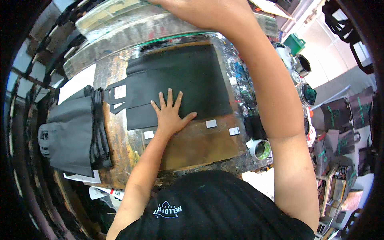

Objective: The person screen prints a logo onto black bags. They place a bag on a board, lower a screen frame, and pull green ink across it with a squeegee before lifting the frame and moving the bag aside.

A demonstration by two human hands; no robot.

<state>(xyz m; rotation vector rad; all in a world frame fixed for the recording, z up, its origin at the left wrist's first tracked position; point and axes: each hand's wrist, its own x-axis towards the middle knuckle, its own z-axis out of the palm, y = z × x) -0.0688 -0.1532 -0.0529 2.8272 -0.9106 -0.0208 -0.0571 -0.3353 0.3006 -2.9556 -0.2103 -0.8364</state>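
While a stack of black bags (pixel 72 132) lies at the left of the stained surface (pixel 122 146), a single black bag (pixel 202 76) is spread flat near the middle, where the left hand (pixel 170 118) rests palm down, its grip splayed wide and holding nothing; a sideways push from it could skew or crease the material. The right hand (pixel 196 12) is partly cut off at the top, so I cannot tell its grip, and the white cup (pixel 260 150) beside the right arm (pixel 280 100) might tip if the elbow swung into it.
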